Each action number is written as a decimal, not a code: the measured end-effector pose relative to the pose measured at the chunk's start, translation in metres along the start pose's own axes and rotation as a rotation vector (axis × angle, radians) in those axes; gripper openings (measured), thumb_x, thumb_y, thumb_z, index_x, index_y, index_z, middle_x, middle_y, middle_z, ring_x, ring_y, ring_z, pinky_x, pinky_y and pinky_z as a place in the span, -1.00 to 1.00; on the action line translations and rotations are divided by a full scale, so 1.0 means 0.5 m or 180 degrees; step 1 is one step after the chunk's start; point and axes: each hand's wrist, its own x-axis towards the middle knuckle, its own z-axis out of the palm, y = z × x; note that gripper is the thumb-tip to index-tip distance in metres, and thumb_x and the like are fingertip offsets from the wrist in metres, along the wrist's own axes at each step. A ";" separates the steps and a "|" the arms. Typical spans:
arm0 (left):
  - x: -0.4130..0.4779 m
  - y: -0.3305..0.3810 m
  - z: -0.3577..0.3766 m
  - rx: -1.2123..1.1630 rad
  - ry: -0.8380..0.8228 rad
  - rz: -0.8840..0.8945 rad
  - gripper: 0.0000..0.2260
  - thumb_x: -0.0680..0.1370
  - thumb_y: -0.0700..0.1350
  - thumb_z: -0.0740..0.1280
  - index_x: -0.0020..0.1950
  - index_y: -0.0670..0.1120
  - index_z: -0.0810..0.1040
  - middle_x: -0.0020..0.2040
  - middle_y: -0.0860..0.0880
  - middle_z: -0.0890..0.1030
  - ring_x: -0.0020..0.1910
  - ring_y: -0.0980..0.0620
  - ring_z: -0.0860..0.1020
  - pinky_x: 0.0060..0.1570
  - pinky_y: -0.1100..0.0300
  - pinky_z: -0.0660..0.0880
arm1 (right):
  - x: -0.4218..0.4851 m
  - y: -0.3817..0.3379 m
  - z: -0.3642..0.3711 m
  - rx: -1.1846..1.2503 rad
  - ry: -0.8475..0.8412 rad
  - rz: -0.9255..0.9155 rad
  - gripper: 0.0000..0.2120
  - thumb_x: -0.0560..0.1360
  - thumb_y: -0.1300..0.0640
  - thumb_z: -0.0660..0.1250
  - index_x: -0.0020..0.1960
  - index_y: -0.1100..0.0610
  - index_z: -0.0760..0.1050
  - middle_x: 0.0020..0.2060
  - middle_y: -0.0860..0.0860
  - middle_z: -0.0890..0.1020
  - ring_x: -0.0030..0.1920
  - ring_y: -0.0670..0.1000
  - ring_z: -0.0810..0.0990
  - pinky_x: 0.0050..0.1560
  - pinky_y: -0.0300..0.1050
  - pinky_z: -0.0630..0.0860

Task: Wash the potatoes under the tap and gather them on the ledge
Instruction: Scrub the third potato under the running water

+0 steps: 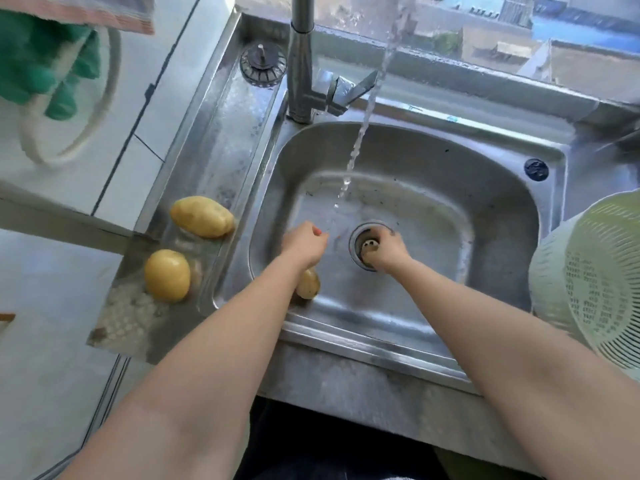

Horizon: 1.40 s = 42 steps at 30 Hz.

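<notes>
Two washed yellow potatoes lie on the steel ledge (221, 140) left of the sink: one oblong potato (202, 216) and one rounder potato (167, 275) nearer me. A third potato (308, 287) rests on the sink floor, partly hidden under my left forearm. My left hand (304, 244) hovers in the basin (433, 209) just left of the falling water (356, 150), fingers curled, with nothing visible in it. My right hand (386, 252) sits over the drain (358, 233) and grips a small brownish potato (370, 250), mostly covered by the fingers.
The tap (304, 64) runs at the back of the sink. A loose drain strainer (263, 64) lies at the far end of the ledge. A pale green colander (595, 271) stands at the right edge. Green gloves (41, 64) hang at the upper left.
</notes>
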 end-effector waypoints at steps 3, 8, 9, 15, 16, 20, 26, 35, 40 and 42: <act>0.083 -0.018 0.040 -0.0282 -0.0215 -0.0103 -0.60 0.32 -0.02 0.17 -0.05 -0.31 0.50 0.09 -0.40 0.58 0.07 -0.40 0.56 0.10 -0.22 0.51 | 0.043 0.023 0.035 -0.0329 -0.0167 -0.0005 -0.49 0.53 0.11 0.28 0.46 0.04 0.29 0.46 0.24 0.22 0.37 0.32 0.35 0.29 -0.02 0.37; 0.117 -0.014 0.061 -0.0424 -0.0377 -0.0250 -0.73 0.27 -0.01 0.15 -0.17 -0.12 0.50 -0.05 -0.40 0.59 -0.12 -0.42 0.54 -0.12 -0.16 0.52 | 0.066 0.053 0.074 -0.0425 0.0133 -0.0207 -0.61 0.53 0.26 0.24 0.34 0.13 0.36 0.33 0.28 0.31 0.30 0.30 0.35 0.20 0.00 0.37; 0.110 -0.010 0.056 -0.0456 -0.0409 -0.0244 -0.83 0.27 -0.02 0.15 -0.24 -0.06 0.44 -0.21 -0.30 0.55 -0.29 -0.28 0.48 -0.25 0.01 0.44 | 0.068 0.057 0.075 -0.0361 0.0179 -0.0244 -0.64 0.53 0.27 0.23 0.32 0.14 0.38 0.30 0.28 0.34 0.26 0.29 0.39 0.16 -0.02 0.39; 0.072 0.005 0.024 -0.0724 -0.0389 -0.0271 -0.83 0.56 -0.20 0.15 -0.23 -0.07 0.39 -0.30 -0.10 0.40 -0.41 -0.03 0.33 -0.38 0.21 0.25 | 0.049 0.028 0.045 0.0827 0.0476 -0.0549 -0.67 0.55 0.13 0.28 0.31 0.11 0.46 0.16 0.15 0.51 0.10 0.15 0.52 0.08 -0.09 0.44; 0.063 0.011 0.018 -0.0836 -0.0374 -0.0294 -0.85 0.59 -0.19 0.13 -0.14 -0.09 0.44 -0.26 -0.11 0.42 -0.40 -0.02 0.37 -0.39 0.23 0.29 | 0.038 0.009 0.036 0.1299 0.0395 -0.0605 -0.70 0.56 0.12 0.27 0.28 0.10 0.48 0.09 0.09 0.53 0.04 0.10 0.53 0.05 -0.08 0.45; 0.038 0.033 -0.001 -0.1367 -0.0338 -0.0307 -0.70 0.65 0.05 0.07 0.28 -0.03 0.43 0.06 -0.12 0.51 -0.12 -0.10 0.55 -0.11 0.11 0.50 | -0.011 -0.090 -0.002 0.2793 -0.0320 -0.0456 -0.73 0.59 0.16 0.05 0.01 0.15 0.52 -0.14 0.10 0.58 -0.23 0.05 0.53 -0.25 -0.10 0.49; -0.007 0.082 -0.025 -0.1939 -0.0308 -0.0057 -0.64 0.63 0.13 0.12 0.10 -0.11 0.56 -0.01 -0.19 0.66 -0.12 -0.14 0.63 -0.02 -0.06 0.61 | -0.046 -0.171 -0.028 0.1797 0.0453 -0.0553 -0.49 0.59 -0.13 -0.05 -0.04 0.21 0.53 -0.04 0.21 0.65 -0.02 0.22 0.58 0.04 0.12 0.50; -0.051 0.135 -0.071 -0.1611 -0.0153 -0.0392 -0.42 0.62 0.27 -0.10 -0.14 -0.07 0.56 -0.58 -0.01 0.37 -0.56 0.06 0.27 -0.51 0.31 0.19 | -0.105 -0.185 -0.050 0.1949 0.0566 -0.1660 -0.74 0.57 0.05 0.14 0.12 0.22 0.40 0.00 0.07 0.51 0.06 0.08 0.50 0.13 0.13 0.49; -0.066 0.151 -0.054 -0.1855 0.0072 -0.0049 -0.60 0.67 0.00 -0.06 -0.19 -0.10 0.45 -0.45 -0.07 0.34 -0.51 0.04 0.27 -0.46 0.27 0.18 | -0.100 -0.207 -0.069 0.2885 0.0135 -0.0581 -0.81 0.50 0.07 0.22 -0.08 0.19 0.50 -0.18 0.11 0.60 -0.17 0.11 0.56 -0.27 -0.04 0.50; -0.072 0.157 -0.045 -0.1731 0.0123 0.0138 -0.68 0.67 -0.03 -0.04 -0.10 -0.14 0.38 -0.35 -0.12 0.40 -0.44 0.00 0.35 -0.44 0.23 0.25 | -0.093 -0.213 -0.078 0.3463 0.0114 -0.0014 -0.88 0.52 0.18 0.22 -0.15 0.17 0.49 -0.26 0.15 0.57 -0.23 0.12 0.53 -0.38 -0.13 0.41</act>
